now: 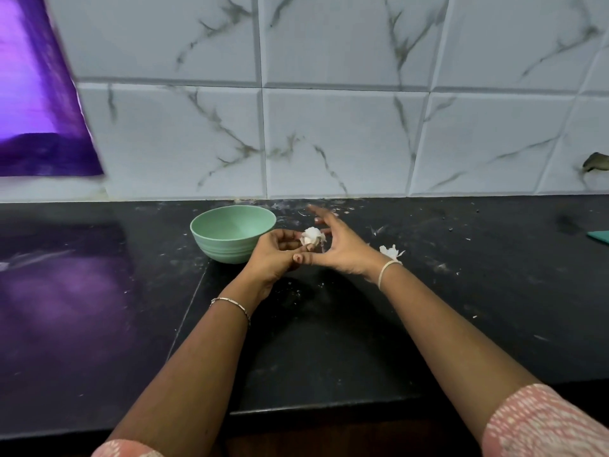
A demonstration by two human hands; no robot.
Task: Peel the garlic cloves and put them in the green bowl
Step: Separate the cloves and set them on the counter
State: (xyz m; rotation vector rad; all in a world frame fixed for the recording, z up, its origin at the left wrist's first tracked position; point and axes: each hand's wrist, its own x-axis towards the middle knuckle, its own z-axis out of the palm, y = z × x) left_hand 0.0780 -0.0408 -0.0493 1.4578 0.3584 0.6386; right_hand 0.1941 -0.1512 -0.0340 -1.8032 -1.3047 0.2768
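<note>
Left hand (275, 257) curled round garlic (311, 238), pinching it at fingertips, held above black counter (329, 341) just right of green bowl (227, 247)
Garlic white, papery skin flaring off its right side
Right hand (341, 250) spread wide, fingers straight and apart, gripping nothing; thumb lies under garlic, against left thumb
Green bowl stands on counter near tiled wall (329, 133), just beside left hand
Clump of loose skin (390, 251) on counter behind right wrist; small white flakes scattered around
</note>
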